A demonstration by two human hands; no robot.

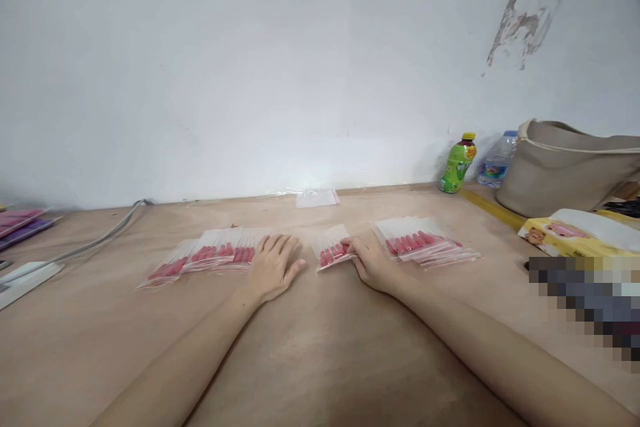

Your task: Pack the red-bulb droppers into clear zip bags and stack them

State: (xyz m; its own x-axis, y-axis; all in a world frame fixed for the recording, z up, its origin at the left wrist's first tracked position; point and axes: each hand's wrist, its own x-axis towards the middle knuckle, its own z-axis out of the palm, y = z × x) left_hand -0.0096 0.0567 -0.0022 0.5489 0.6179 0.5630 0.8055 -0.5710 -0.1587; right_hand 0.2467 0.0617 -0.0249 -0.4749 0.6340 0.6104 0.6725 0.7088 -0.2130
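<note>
My left hand (273, 267) lies flat, fingers stretched out, at the right end of a row of small clear zip bags (213, 252) holding red, finger-shaped pieces. My right hand (373, 260) has its thumb and fingers closed on the right edge of a single zip bag (331, 252) with several of the same red pieces. That bag lies between my hands, its near edge slightly lifted. Just beyond my right hand is a fanned stack of similar bags (415, 240). I cannot tell what the red pieces are.
A flat clear packet (317, 198) lies by the wall. At right stand a green bottle (457, 165), a water bottle (496, 163), a beige bin (560, 173) and a yellow tissue pack (565, 230). A grey cable (100, 243) and purple packets (25, 230) are at left.
</note>
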